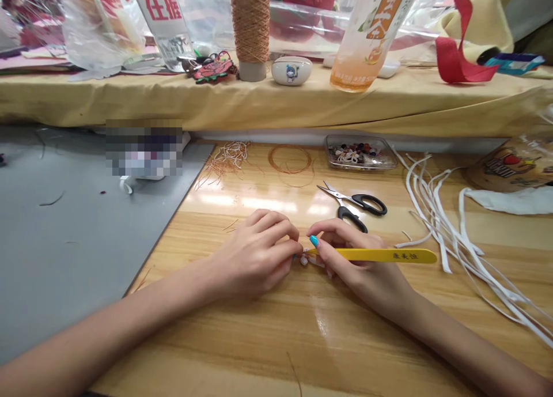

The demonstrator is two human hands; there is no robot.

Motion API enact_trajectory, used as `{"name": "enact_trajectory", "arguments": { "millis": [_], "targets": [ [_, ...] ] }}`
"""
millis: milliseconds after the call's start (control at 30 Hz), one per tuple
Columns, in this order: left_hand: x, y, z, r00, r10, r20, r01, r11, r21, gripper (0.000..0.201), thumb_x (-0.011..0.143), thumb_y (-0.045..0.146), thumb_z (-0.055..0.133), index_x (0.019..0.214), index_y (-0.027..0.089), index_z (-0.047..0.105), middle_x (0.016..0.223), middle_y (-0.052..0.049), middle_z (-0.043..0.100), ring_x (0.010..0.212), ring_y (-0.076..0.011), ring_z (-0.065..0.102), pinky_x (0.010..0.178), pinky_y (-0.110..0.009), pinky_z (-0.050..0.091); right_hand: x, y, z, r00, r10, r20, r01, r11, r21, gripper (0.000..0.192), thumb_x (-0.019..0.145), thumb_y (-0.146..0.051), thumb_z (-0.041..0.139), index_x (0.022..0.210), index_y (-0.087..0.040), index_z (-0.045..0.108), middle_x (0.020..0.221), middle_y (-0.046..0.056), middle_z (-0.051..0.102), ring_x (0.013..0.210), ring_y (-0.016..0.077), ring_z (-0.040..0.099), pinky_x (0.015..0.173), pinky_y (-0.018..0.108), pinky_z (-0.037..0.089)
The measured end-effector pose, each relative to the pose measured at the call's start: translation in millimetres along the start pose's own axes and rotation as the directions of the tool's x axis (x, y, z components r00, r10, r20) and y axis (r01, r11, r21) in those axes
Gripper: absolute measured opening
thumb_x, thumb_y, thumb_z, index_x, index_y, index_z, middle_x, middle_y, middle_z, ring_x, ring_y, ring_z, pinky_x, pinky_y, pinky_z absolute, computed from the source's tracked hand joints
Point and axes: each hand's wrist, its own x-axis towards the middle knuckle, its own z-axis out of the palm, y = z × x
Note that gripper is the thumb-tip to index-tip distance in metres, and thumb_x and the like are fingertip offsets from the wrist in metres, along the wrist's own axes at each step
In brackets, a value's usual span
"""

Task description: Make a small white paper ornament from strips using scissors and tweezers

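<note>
My right hand [352, 259] is closed around yellow tweezers [389, 255], whose tip points left toward my other hand. At that tip is a small white piece [305, 260], partly hidden by fingers; its exact kind is too small to make out. My left hand [261, 253] pinches this white piece between thumb and fingers, from the left side. Both hands rest low over the wooden board [242, 339]. Just beyond my right hand lie black-handled scissors [354, 204], blades spread a little and pointing left.
White cords [444, 224] spread across the right side. A clear box of beads [360, 153], a coil of copper wire [289, 159] and wire and thread scraps [231, 158] lie behind. On the cloth-covered ledge [216, 103] stand a thread cone [250, 28] and bottles [367, 40].
</note>
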Motion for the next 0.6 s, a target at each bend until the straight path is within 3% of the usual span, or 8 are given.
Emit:
{"name": "enact_trajectory", "arguments": {
  "millis": [300, 500, 600],
  "targets": [
    [3.2, 4.3, -1.5, 0.982, -0.110, 0.154, 0.129, 0.985, -0.115, 0.017, 0.078, 0.010, 0.041, 0.086, 0.014, 0.055, 0.093, -0.007, 0.053, 0.094, -0.0181, 0.039, 0.084, -0.032, 0.039, -3.0, -0.4, 3.0, 0.977, -0.188, -0.102, 0.160, 0.959, -0.234, 0.011, 0.078, -0.015, 0.045, 0.084, -0.019, 0.052, 0.064, -0.003, 0.060, 0.050, 0.0064, 0.053, 0.046, 0.017, 0.040],
    [3.6, 5.8, -0.9, 0.980, -0.096, 0.176, 0.123, 0.981, -0.147, 0.017, 0.079, 0.010, 0.038, 0.082, 0.014, 0.054, 0.093, -0.006, 0.053, 0.095, -0.0178, 0.038, 0.086, -0.033, 0.038, -3.8, 1.0, 5.8, 0.959, -0.251, -0.130, 0.207, 0.938, -0.279, 0.015, 0.079, -0.016, 0.042, 0.087, -0.020, 0.054, 0.071, 0.000, 0.063, 0.056, 0.0092, 0.057, 0.051, 0.020, 0.043],
    [3.4, 6.9, -1.6, 0.977, -0.104, 0.184, 0.129, 0.983, -0.130, 0.016, 0.077, 0.010, 0.039, 0.081, 0.014, 0.054, 0.095, -0.006, 0.053, 0.095, -0.0184, 0.038, 0.087, -0.034, 0.037, -2.7, 0.0, 5.4, 0.964, -0.223, -0.142, 0.184, 0.952, -0.245, 0.014, 0.079, -0.015, 0.043, 0.086, -0.019, 0.055, 0.069, 0.000, 0.062, 0.055, 0.0088, 0.056, 0.051, 0.019, 0.043]
  ]
}}
